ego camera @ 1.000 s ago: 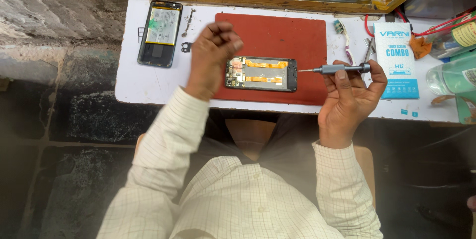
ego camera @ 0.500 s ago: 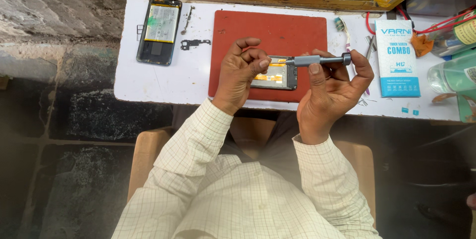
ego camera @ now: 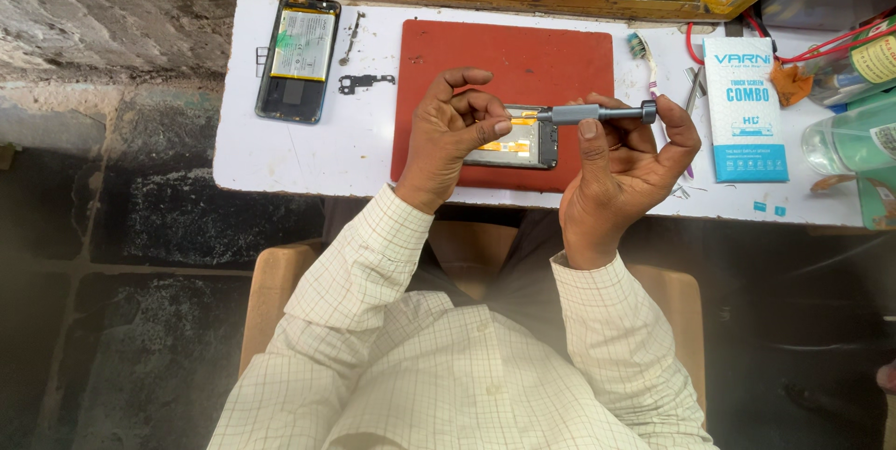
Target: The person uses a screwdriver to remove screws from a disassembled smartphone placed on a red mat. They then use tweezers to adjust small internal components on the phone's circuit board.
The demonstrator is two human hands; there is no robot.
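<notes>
— Screwdriver first: where was the slim grey metal precision screwdriver (ego camera: 597, 114)?

— Lying level in the right hand (ego camera: 625, 156), above the near edge of the red rectangular work mat (ego camera: 509, 53). The fingers were wrapped over its shaft and the thumb pressed from below; the round end cap pointed right, the tip pointed left toward the other hand.

— And the left hand (ego camera: 457, 128)?

— It was curled, with thumb and fingertips pinched together right at the screwdriver's tip. Whether it held something tiny there, I couldn't tell. It hovered over the opened black phone with orange flex strips (ego camera: 518, 140), which lay on the mat near its front edge, partly hidden by both hands.

— What lay around them?

— The mat sat on a white tabletop (ego camera: 308, 151). Well to the left lay a second opened phone showing its pale battery (ego camera: 299, 58), and just beside it a small dark metal bracket (ego camera: 366, 83) and a thin metal strip (ego camera: 352, 36). To the right of the mat were a toothbrush with a white handle (ego camera: 649, 63) and a blue and white flat carton (ego camera: 744, 109), and at the far right edge a clear plastic bottle (ego camera: 849, 140).
</notes>
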